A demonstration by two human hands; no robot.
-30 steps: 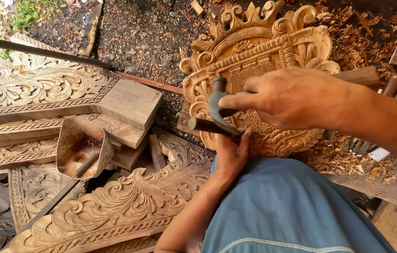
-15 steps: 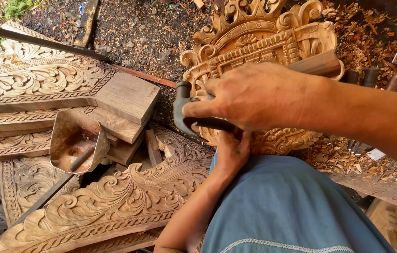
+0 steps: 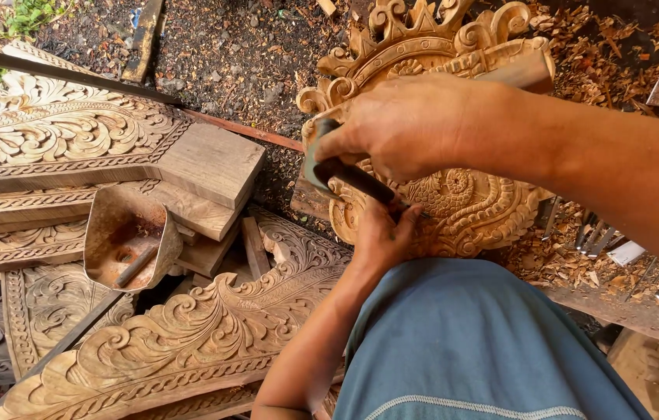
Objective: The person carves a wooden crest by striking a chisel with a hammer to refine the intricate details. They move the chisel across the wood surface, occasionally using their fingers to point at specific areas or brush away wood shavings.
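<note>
My right hand [image 3: 411,124] is closed around a mallet [image 3: 520,70]. Its wooden handle sticks out to the right, and its grey head [image 3: 312,159] rests at the top end of a dark chisel [image 3: 357,180]. My left hand [image 3: 380,233] grips the chisel lower down and holds its tip against an ornate carved wooden panel [image 3: 469,206] with scrolls and a scaled figure. The panel leans just beyond my knee in blue shorts [image 3: 477,342]. My right hand hides the middle of the panel.
Several carved scroll panels [image 3: 158,342] and a plain wooden block [image 3: 213,159] are stacked at the left. Among them stands a rusty metal scoop [image 3: 123,237] with a tool in it. Wood chips [image 3: 571,268] and spare chisels [image 3: 594,233] lie at the right, and bare soil is beyond.
My right hand with the mallet has moved left across the panel, bringing the grey head onto the chisel's end. My left hand has stayed on the chisel.
</note>
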